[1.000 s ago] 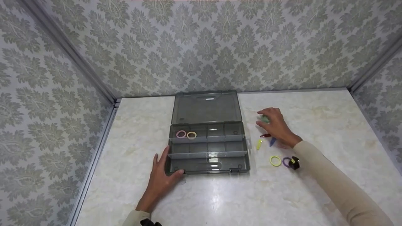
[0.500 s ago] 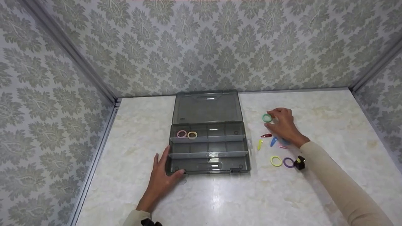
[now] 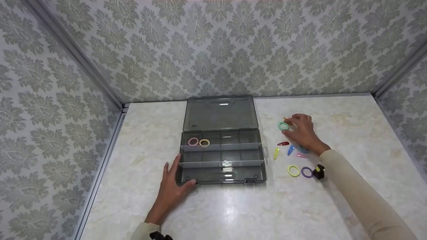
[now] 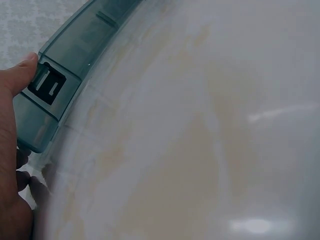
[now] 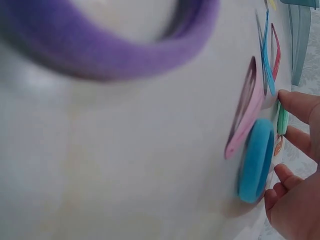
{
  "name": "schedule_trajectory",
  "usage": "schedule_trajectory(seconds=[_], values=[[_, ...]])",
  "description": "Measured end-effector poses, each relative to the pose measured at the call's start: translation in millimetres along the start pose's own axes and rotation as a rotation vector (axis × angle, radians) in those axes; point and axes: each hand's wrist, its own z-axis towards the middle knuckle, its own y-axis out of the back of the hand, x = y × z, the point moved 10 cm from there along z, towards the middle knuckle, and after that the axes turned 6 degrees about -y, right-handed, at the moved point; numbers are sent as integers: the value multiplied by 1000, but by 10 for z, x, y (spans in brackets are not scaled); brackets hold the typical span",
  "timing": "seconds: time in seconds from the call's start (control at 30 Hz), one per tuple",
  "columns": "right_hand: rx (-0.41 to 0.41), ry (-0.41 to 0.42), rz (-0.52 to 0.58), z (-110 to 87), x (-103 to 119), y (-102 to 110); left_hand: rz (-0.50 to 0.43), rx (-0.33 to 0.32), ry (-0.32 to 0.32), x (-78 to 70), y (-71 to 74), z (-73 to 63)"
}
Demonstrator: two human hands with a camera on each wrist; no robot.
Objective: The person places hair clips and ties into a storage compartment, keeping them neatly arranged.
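Note:
My right hand (image 3: 302, 130) is at the right of the table, its thumb and finger on either side of a mint-green hair tie (image 3: 283, 126), pinching it. In the right wrist view the green hair tie (image 5: 283, 118) lies between the fingertips, beside a small orange clip (image 5: 278, 145). My left hand (image 3: 171, 188) rests at the front left corner of a grey see-through organizer box (image 3: 218, 182), fingers extended along its side, thumb on the front wall. The box's lid is raised back. A pink hair tie (image 3: 193, 142) and a cream hair tie (image 3: 204, 143) lie in its back row.
Near the right hand lie red (image 3: 283, 143), blue (image 3: 291, 150), yellow (image 3: 276, 153) and pink (image 3: 301, 155) snap clips. Yellow (image 3: 293, 171) and purple (image 3: 307, 172) hair ties lie closer to me. A blue hair tie (image 5: 256, 161) is partly under the right wrist.
My right hand has shifted slightly right and back, exposing the green hair tie and the clips it covered. An orange clip now shows by its fingertip. The left hand stays put.

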Motion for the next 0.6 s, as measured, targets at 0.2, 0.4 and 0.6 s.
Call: schedule_trajectory(seconds=[0.2,0.4,0.6], values=[[1,-8,5,9,-9,-15,2,4,-5,8,-7,2],[-4,-2,10,-20,-8,7,-5,10,3,12,-15,8],[-31,29,12,-53,66,61,-16,13,7,3,-8,12]])
